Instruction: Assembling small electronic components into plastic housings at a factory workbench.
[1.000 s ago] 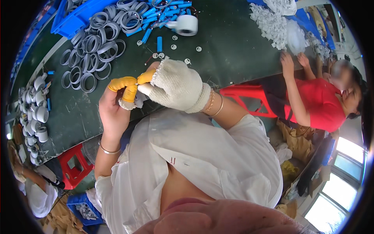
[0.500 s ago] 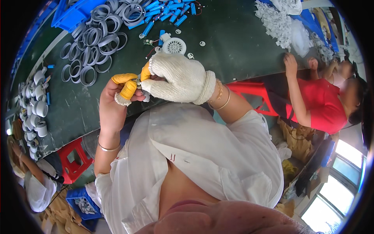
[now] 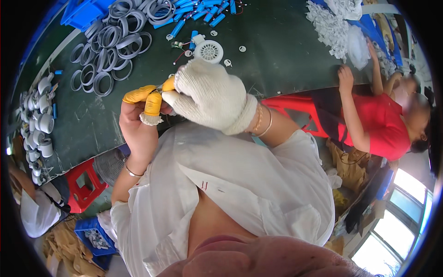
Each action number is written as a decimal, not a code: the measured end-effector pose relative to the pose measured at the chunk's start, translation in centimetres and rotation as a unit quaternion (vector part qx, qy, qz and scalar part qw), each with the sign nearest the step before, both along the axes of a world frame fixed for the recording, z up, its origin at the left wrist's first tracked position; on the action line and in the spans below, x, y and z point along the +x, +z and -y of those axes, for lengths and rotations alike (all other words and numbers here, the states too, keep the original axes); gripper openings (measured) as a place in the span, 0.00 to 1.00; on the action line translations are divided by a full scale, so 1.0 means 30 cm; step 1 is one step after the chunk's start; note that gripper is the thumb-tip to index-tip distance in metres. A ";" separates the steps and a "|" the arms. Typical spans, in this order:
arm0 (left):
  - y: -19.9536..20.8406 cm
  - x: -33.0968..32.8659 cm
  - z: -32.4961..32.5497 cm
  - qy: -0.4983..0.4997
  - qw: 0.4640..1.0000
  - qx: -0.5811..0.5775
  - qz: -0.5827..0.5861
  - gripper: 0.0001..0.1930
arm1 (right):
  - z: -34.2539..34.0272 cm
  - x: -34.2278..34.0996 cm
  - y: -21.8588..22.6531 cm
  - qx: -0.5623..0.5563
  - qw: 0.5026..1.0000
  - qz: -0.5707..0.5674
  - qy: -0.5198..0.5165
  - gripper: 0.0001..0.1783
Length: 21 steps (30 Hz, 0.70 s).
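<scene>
My left hand (image 3: 141, 111), bare apart from yellow finger covers, is closed in a pinch at the table's near edge. Against its fingertips presses my right hand (image 3: 211, 95), in a white knit glove with a yellow cover on one finger, also pinching. Whatever small piece sits between the fingertips is almost wholly hidden. Just beyond the glove lies a white round grille piece (image 3: 209, 51). Beside that grille are a small circuit board (image 3: 176, 45) with thin wires and a single blue cylindrical cell (image 3: 193, 39).
Grey rings (image 3: 110, 37) pile up at the far left, near a blue bin (image 3: 85, 14). More blue cells (image 3: 217, 20) lie at the back. White parts (image 3: 45, 122) line the left edge, and small white pieces (image 3: 326, 32) heap at far right. A person in red (image 3: 385, 122) sits on the right.
My hands have tilted and shifted slightly, and the fingers have closed further over the small piece, which showed more before. On the right, another person's arm has reached toward the white heap.
</scene>
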<state>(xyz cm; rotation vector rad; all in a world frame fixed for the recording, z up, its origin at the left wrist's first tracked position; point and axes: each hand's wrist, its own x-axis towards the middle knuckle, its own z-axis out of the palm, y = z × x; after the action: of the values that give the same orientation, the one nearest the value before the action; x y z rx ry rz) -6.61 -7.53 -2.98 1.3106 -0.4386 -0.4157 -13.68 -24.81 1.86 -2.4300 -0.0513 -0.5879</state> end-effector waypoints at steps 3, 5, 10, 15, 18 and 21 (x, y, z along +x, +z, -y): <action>0.002 -0.011 0.007 0.017 0.999 -0.006 0.030 0.13 | -0.024 -0.014 -0.016 -0.041 0.999 0.035 0.008 0.09; -0.002 -0.017 0.008 0.029 0.998 0.002 0.049 0.13 | -0.037 -0.023 -0.013 -0.051 0.998 0.031 0.005 0.11; -0.007 -0.028 -0.005 0.055 0.995 0.021 0.086 0.14 | -0.058 -0.022 -0.028 -0.091 0.996 0.002 0.008 0.13; 0.019 0.078 -0.117 0.077 0.991 0.073 0.079 0.13 | 0.032 0.039 -0.079 -0.034 0.994 0.070 0.078 0.17; 0.042 0.277 -0.336 0.226 0.955 0.101 0.163 0.17 | 0.160 0.037 -0.060 -0.170 0.982 0.013 -0.078 0.32; 0.084 0.478 -0.557 0.326 0.896 0.209 0.216 0.22 | 0.199 0.025 -0.151 -0.119 0.973 -0.126 -0.154 0.28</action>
<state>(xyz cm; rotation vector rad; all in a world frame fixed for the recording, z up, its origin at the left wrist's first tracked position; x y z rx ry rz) 7.74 9.17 -0.46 1.8828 -0.2525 0.3804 -12.93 -30.79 -2.68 -2.7524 0.3882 -0.4204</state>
